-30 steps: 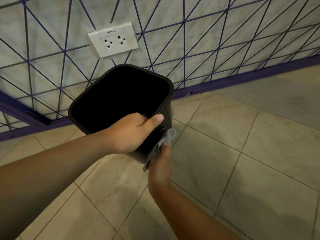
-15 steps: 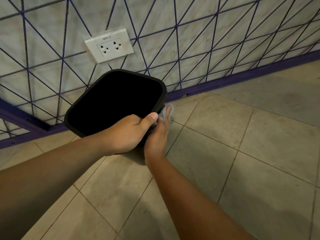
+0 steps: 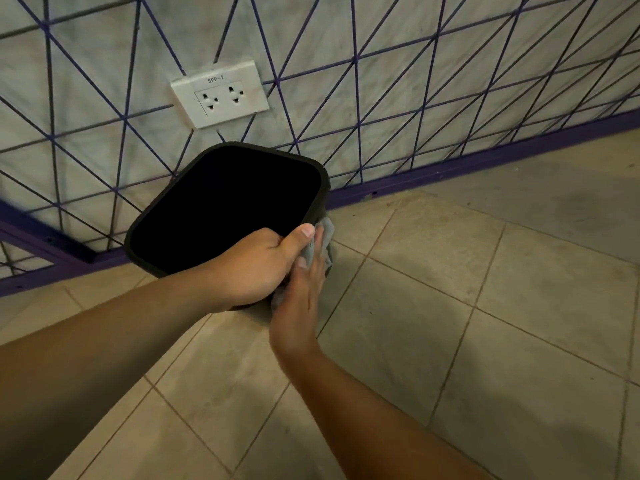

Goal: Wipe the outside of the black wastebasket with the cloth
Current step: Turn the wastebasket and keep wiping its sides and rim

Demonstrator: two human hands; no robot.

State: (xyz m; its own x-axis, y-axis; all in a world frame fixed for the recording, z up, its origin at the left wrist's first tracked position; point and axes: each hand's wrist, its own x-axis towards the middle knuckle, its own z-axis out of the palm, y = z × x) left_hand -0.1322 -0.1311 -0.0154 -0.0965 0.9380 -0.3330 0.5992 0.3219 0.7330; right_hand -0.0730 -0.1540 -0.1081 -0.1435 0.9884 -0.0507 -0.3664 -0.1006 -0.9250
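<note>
The black wastebasket is held up off the floor, tilted, with its dark opening facing me. My left hand grips its near rim, thumb on the outside, fingers curled inside. A grey cloth lies against the basket's right outer wall, just below the rim corner. My right hand presses flat on that cloth, fingers pointing up along the wall. Most of the basket's outer sides and its base are hidden behind my hands and the rim.
Close behind the basket stands a marble-look wall with purple diagonal lines, a white double socket plate and a purple baseboard. Beige floor tiles spread below and to the right.
My right hand has slid the cloth up the basket's right wall from its lower part to just under the rim. The basket has tipped a little more toward the wall.
</note>
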